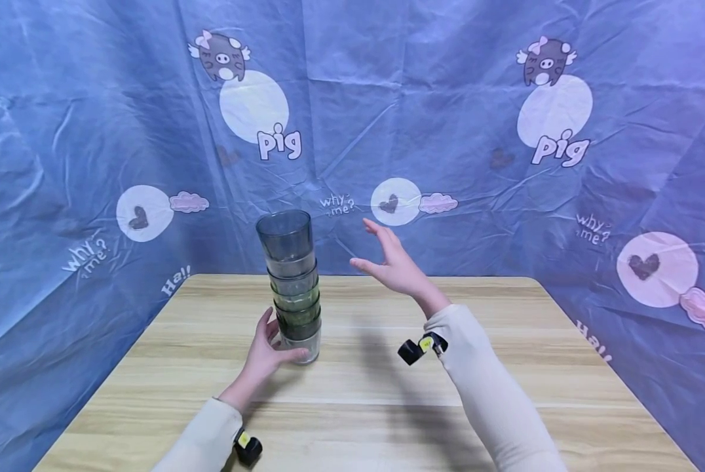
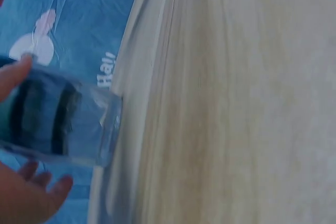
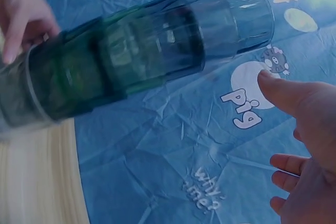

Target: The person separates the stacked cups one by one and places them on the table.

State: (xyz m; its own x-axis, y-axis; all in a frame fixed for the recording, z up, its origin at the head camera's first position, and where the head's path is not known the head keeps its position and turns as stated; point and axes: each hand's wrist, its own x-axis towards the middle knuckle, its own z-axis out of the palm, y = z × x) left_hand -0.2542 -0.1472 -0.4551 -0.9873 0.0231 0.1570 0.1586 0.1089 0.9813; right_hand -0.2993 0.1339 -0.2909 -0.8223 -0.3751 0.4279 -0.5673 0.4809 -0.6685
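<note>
A tall stack of nested drinking glasses (image 1: 293, 288), clear, grey and green, leans slightly left over the wooden table. My left hand (image 1: 265, 354) holds its lowest part, thumb in front and fingers around the far left side. The left wrist view shows the clear bottom glass (image 2: 89, 124) between thumb and fingers; whether its base touches the table I cannot tell. Right of the stack, my right hand (image 1: 394, 265) hovers in the air, fingers spread and holding nothing. From the right wrist, the top glass (image 3: 252, 17) appears apart from my right thumb (image 3: 281, 93).
The wooden table (image 1: 352, 419) spreads under both hands. Blue printed cloth (image 1: 352, 131) hangs behind it and along both sides. Each sleeve carries a small black wrist camera, one at the left wrist (image 1: 248, 450), one at the right (image 1: 413, 352).
</note>
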